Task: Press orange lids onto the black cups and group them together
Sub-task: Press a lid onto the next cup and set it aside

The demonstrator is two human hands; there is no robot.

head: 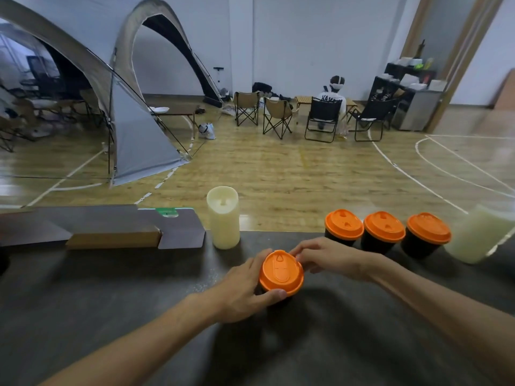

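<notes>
The table (111, 296) has a dark, matt top with a faint sheen near its far edge. The orange lid (281, 271) under the hands looks like smooth plastic with a soft satin gloss and moulded ridges; the three lidded cups (386, 232) behind have the same plastic lids over matt black walls, whose material is unclear. The cream candle (223, 218) looks waxy, smooth and dull. The flat box (114, 239) appears to be brown cardboard, matt, on a dark, smooth sheet (178, 229). The floor (292, 176) is glossy varnished wood. The tent (133, 146) is grey cloth, and the folding chairs (278, 115) show fabric seats on thin dark frames.
</notes>
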